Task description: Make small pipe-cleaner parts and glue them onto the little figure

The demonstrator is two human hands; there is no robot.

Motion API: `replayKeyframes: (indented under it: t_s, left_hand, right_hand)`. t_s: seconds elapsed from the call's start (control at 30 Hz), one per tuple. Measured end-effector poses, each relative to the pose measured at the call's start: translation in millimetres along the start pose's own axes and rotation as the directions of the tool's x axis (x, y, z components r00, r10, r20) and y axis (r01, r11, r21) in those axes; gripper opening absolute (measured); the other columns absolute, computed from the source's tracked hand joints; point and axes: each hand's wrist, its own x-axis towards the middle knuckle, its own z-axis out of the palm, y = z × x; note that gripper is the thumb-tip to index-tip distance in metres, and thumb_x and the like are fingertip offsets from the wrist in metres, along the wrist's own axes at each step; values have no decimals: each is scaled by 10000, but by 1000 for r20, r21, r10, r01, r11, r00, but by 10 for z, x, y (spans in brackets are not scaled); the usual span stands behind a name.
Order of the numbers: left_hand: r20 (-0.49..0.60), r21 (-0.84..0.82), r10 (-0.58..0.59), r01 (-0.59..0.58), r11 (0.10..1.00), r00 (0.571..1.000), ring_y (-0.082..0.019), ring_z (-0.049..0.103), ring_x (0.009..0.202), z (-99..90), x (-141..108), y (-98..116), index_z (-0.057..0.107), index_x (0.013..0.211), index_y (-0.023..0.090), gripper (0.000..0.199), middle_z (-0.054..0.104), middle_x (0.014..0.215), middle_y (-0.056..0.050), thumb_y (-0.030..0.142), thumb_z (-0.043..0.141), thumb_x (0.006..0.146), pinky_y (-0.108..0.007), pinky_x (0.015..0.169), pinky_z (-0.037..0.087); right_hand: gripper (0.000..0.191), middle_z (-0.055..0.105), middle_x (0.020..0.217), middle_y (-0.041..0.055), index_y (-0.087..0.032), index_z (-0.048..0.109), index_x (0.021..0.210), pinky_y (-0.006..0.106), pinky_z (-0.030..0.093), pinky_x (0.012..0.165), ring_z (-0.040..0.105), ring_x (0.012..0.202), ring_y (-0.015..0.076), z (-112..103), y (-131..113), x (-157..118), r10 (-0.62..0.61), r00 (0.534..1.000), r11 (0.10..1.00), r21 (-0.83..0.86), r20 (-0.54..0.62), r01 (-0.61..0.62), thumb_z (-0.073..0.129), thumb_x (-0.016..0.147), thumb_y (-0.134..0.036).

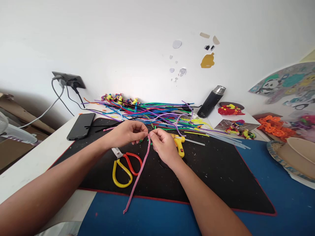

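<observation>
A pink pipe cleaner (137,182) hangs down from between my two hands, its lower end over the blue surface near the front. My left hand (129,132) pinches its upper part from the left, and another pink end sticks out to the left of that hand. Close against it, my right hand (163,144) pinches the same top part with thumb and forefinger. Scissors with one yellow and one red handle (123,175) lie just below my left hand. A yellow glue gun (180,146) rests behind my right hand, partly covered by it.
Many coloured pipe cleaners (157,113) are heaped along the wall. A phone (81,126) lies at the left, and a black flask (211,102) leans at the back right. The black mat (221,177) lies under the hands. Small figures and orange pieces (270,126) stand around the edges.
</observation>
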Motion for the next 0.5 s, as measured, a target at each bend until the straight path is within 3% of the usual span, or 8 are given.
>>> replayKeyframes:
  t_s: [0.27,0.5]
  left_hand:
    - [-113,-22,1,-4,1000,994,-114,561,554,-24,6,14,675,814,178,309,623,647,14,473,763,826,-196,482,457]
    - [-189,-33,-2,-4,999,982,-116,553,517,3,14,15,676,802,182,322,617,600,23,494,756,814,-203,467,445]
  right_hand:
    - [382,480,547,-74,-220,621,908,250,301,456,395,470,117,12,-60,-25,15,998,996,84,67,-20,622,943,-600]
    - [298,464,590,-62,-218,625,841,254,312,495,426,523,126,52,-6,-47,-44,999,995,-83,22,45,632,944,-498]
